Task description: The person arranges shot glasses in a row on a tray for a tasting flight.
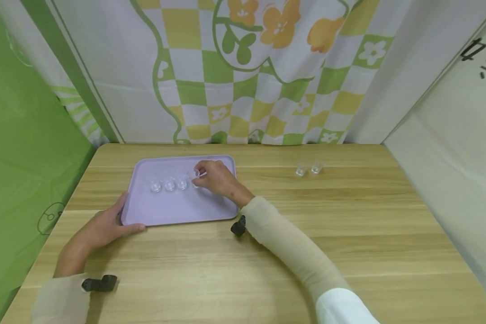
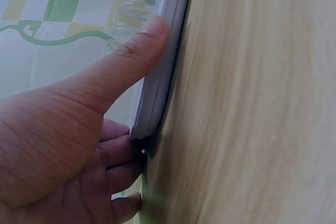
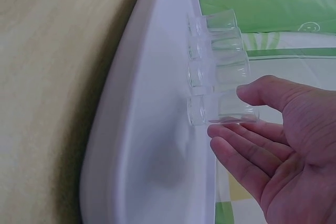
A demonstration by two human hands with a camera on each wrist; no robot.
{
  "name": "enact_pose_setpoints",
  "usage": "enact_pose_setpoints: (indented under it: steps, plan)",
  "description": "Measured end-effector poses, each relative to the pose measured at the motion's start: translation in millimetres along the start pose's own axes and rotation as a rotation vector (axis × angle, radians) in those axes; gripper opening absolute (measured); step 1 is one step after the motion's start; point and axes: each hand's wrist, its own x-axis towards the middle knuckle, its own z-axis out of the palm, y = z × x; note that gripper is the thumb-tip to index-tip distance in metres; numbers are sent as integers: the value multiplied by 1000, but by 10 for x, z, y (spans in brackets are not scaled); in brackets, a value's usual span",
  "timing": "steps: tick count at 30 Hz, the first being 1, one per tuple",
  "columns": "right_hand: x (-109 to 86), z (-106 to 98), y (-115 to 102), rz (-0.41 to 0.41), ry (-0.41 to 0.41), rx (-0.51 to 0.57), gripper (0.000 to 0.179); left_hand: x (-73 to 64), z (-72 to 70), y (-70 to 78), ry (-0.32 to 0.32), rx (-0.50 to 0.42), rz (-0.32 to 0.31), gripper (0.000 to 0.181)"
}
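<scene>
A lavender tray [image 1: 178, 208] lies on the wooden table. Its near left corner is held by my left hand [image 1: 105, 227], the thumb along the front rim and the fingers round the left side, as the left wrist view shows. Over the tray, my right hand [image 1: 218, 177] pinches a small clear shot glass [image 3: 231, 106] between thumb and fingers. That glass stands upright at the right end of a row; the other shot glasses [image 1: 169, 184] continue leftward from it, close together. In the head view the fingers partly cover the pinched glass.
Two more clear shot glasses [image 1: 317, 168] stand on the wooden table [image 1: 267, 256], right of the tray towards the back edge. A patterned curtain [image 1: 263, 103] hangs behind the table. A green wall covering [image 1: 20, 148] rises at the left, a white one [image 1: 449, 148] at the right.
</scene>
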Motion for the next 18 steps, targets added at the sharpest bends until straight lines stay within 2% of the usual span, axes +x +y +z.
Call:
enact_pose_setpoints:
  steps: [18]
  plan:
    - [20,29,12,5,-5,-4,31,-3,-12,11,1,-1,2,124]
